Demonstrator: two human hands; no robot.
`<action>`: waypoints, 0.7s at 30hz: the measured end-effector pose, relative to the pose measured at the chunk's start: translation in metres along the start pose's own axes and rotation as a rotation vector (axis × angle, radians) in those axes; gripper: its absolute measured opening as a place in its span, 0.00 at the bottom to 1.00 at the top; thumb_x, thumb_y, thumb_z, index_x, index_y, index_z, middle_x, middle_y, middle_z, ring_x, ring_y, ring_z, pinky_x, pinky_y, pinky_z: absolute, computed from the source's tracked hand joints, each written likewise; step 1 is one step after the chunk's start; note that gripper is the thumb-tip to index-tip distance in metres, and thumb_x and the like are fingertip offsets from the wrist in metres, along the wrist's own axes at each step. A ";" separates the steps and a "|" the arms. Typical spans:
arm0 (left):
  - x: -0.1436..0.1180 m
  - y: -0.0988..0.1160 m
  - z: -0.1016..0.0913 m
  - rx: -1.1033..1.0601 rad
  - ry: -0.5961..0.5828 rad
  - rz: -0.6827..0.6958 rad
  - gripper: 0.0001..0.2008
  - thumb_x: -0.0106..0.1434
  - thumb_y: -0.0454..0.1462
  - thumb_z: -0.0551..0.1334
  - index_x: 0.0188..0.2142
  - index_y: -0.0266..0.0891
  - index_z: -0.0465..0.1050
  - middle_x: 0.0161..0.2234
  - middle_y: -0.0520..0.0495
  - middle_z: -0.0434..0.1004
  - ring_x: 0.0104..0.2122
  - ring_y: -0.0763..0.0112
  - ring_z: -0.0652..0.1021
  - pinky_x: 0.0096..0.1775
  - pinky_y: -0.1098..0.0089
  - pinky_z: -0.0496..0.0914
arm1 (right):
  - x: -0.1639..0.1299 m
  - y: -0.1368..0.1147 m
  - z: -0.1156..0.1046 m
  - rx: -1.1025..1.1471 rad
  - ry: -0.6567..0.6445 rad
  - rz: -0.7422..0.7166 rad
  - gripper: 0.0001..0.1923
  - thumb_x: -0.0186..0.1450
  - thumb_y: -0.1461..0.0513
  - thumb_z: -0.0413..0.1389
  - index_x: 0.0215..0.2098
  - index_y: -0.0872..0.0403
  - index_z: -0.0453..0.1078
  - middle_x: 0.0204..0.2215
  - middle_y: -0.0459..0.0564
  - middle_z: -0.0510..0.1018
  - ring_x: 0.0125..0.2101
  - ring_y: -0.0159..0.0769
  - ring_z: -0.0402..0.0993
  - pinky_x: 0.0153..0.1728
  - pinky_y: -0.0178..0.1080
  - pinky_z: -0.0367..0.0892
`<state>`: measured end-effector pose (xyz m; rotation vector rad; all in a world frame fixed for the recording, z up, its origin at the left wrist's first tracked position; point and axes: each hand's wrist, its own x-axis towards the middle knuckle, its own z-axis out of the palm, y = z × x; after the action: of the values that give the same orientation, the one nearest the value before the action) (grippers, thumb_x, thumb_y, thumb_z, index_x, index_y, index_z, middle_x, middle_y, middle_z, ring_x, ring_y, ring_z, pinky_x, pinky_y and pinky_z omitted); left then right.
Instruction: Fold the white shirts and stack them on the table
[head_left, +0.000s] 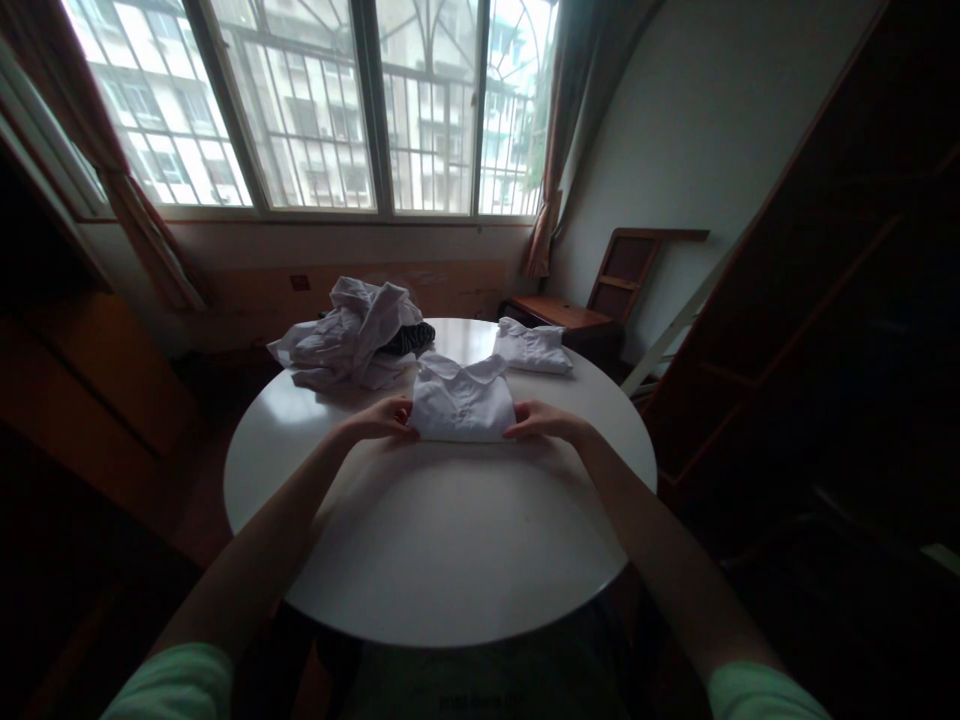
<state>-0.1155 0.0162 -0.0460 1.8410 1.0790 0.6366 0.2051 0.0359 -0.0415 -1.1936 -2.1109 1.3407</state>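
A white collared shirt, folded into a neat rectangle, lies on the round white table with its collar toward the window. My left hand grips its left edge, fingers curled around the side. On the opposite edge, my right hand holds the shirt the same way, with fingertips partly hidden by the cloth. Behind it to the right sits another folded white shirt. A loose heap of crumpled white clothes rests at the back left, a dark striped cloth poking out of it.
Beyond the table a barred window spans the wall, with curtains at its sides. A wooden chair stands at the back right. A dark wooden cabinet is on the right, and brown furniture on the left.
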 end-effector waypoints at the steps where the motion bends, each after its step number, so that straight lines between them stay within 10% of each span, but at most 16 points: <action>1: 0.001 0.000 0.000 -0.001 0.007 0.004 0.15 0.41 0.39 0.67 0.29 0.34 0.70 0.22 0.54 0.68 0.23 0.77 0.68 0.25 0.76 0.60 | 0.001 0.001 0.000 0.003 -0.001 0.012 0.16 0.45 0.56 0.63 0.27 0.59 0.70 0.18 0.42 0.68 0.18 0.25 0.61 0.18 0.29 0.54; 11: 0.015 -0.015 0.021 -0.023 0.508 -0.038 0.13 0.42 0.39 0.66 0.25 0.34 0.67 0.20 0.54 0.68 0.21 0.77 0.68 0.22 0.77 0.61 | 0.007 0.000 0.007 -0.119 0.359 0.052 0.14 0.49 0.55 0.59 0.27 0.58 0.71 0.15 0.41 0.67 0.16 0.25 0.60 0.17 0.30 0.53; 17: 0.016 -0.019 0.018 -0.072 0.259 -0.042 0.14 0.42 0.38 0.67 0.29 0.33 0.70 0.24 0.52 0.71 0.24 0.76 0.70 0.27 0.74 0.65 | 0.003 0.005 0.000 0.010 0.129 0.076 0.13 0.48 0.57 0.60 0.27 0.58 0.69 0.12 0.38 0.62 0.12 0.22 0.54 0.12 0.28 0.46; 21: 0.019 -0.023 0.017 0.080 0.320 0.029 0.12 0.43 0.37 0.66 0.28 0.33 0.72 0.31 0.50 0.69 0.26 0.77 0.70 0.29 0.74 0.66 | 0.003 0.006 -0.003 0.026 0.085 0.064 0.13 0.48 0.60 0.58 0.31 0.59 0.70 0.14 0.38 0.64 0.12 0.21 0.54 0.13 0.28 0.46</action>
<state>-0.1027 0.0305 -0.0750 1.8664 1.3025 0.9408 0.2088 0.0410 -0.0458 -1.2938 -2.0058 1.3162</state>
